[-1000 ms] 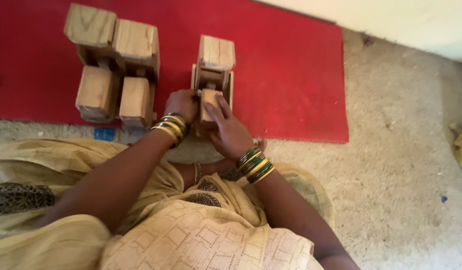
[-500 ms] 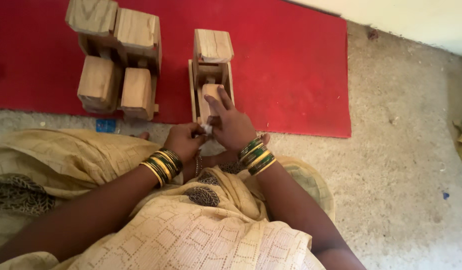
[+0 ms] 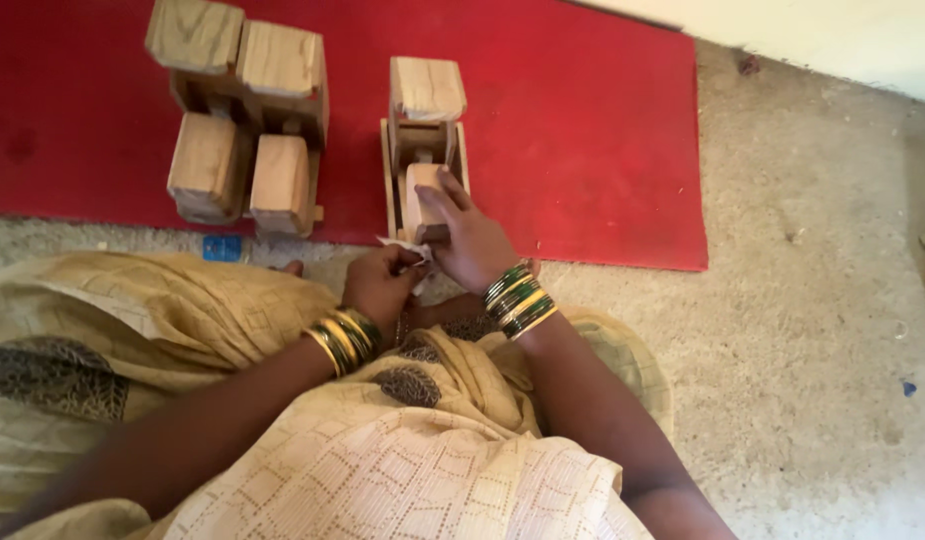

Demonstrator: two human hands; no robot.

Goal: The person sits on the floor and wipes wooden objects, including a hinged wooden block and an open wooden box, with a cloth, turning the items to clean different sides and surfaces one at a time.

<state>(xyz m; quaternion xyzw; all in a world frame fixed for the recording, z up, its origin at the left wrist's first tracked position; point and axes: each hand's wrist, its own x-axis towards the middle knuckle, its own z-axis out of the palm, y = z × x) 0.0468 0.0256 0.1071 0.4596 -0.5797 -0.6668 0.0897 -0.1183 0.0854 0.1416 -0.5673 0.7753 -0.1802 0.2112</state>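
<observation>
Wooden block frame (image 3: pixel 423 150) lengthwise away, right hand (image 3: pixel 472 240) touching

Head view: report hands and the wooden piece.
Right hand fingers on small pale wooden block assembly. Left hand pinching white scrap. Larger wooden block cluster apart, left.

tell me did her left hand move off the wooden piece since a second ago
Yes. The left hand has drawn back toward the body, off the red mat edge; it now pinches a small pale scrap below the wooden piece, where the right hand rests.
</observation>
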